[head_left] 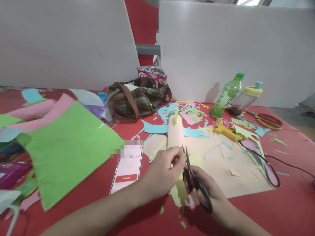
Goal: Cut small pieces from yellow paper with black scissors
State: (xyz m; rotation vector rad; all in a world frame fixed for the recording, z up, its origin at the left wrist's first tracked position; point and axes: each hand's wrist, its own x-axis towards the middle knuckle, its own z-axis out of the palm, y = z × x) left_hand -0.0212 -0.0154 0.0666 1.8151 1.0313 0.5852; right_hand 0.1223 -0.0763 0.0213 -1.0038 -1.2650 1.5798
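My left hand (163, 172) pinches a small piece of paper at its fingertips, too small to make out clearly. My right hand (205, 191) grips black-handled scissors (194, 182), blades pointing up and touching that pinched piece. Just beyond my hands stands a peach paper tube (175, 132) with a yellow strip on top. Under my hands lie a yellow-green paper scrap (178, 193) and a large peach sheet (236, 170).
A phone (128, 170) showing a timer lies left of my hands. Green and pink sheets (69, 147) cover the left. A plaid bag (137, 98), green bottle (227, 95), yellow-lidded bottle (246, 96), yellow glue gun (225, 130) with black cord, red-handled scissors (268, 119) and paper scraps sit beyond.
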